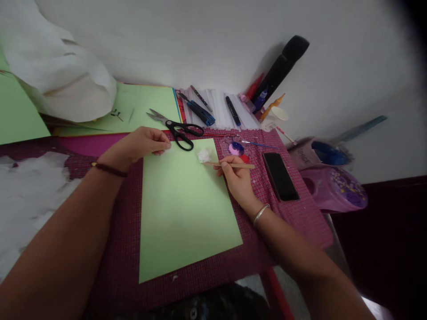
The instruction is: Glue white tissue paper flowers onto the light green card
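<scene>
My right hand pinches a flat wooden stick, held almost level above the right edge of a light green sheet of paper. At the stick's left end is a fluffy white tuft; whether it sticks to the wood or rests on the paper, I cannot tell. Over the sheet's upper left corner, my left hand has thumb and fingers pressed together. A faint whitish bit shows at those fingertips, too small to name. Black-handled scissors lie just beyond the sheet's top edge.
Beyond the right hand sit paint blobs and a thin brush. A phone lies to the right. Blue cutter and black marker are at the back. White fluffy material fills the left side. Pink container stands right.
</scene>
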The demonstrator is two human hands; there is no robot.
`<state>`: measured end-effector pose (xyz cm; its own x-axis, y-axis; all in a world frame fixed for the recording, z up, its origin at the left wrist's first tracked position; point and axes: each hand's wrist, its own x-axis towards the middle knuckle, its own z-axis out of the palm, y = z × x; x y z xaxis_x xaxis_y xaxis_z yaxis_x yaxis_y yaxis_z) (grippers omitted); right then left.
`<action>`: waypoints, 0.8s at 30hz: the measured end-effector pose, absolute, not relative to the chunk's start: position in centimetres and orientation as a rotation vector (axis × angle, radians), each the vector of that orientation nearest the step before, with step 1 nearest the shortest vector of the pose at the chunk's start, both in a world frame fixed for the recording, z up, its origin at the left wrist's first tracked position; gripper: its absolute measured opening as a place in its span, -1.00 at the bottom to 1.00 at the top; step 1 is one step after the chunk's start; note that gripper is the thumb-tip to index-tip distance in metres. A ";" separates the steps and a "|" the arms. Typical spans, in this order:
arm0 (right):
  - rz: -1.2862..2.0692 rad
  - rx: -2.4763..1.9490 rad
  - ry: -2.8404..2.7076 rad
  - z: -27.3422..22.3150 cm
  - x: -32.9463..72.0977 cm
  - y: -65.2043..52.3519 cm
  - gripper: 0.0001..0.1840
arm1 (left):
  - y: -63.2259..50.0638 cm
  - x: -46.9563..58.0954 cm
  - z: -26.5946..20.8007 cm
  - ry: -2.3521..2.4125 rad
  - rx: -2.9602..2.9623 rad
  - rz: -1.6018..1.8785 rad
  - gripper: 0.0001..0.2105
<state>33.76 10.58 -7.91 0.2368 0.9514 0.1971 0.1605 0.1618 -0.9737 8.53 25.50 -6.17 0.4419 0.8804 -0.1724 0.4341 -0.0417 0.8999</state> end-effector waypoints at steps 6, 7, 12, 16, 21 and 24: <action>0.786 -1.325 -1.198 -7.9 33.9 10.6 -0.85 | 25.2 8.7 -5.8 1.147 1.659 0.527 -0.84; 0.782 -1.330 -1.198 -7.9 33.9 10.6 -0.85 | 25.2 8.7 -5.9 1.135 1.668 0.521 -0.84; 0.774 -1.319 -1.199 -7.8 33.9 10.7 -0.84 | 25.5 8.2 -6.2 1.061 1.768 0.470 -0.83; 0.775 -1.293 -1.182 -8.1 34.0 10.8 -0.81 | 25.4 7.6 -4.8 1.000 1.967 0.306 -0.77; 0.788 -1.275 -1.165 -8.3 34.2 11.0 -0.80 | 22.9 9.7 -1.0 0.798 2.047 0.141 -0.73; 0.777 -1.290 -1.181 -8.2 34.2 11.0 -0.80 | 21.2 12.6 -0.9 0.734 2.014 0.097 -0.75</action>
<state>34.19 11.01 -8.22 0.2708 0.9382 0.2154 0.1733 0.1726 -0.9696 12.60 21.17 -0.94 0.8164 0.5333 -0.2214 0.4575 -0.3635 0.8115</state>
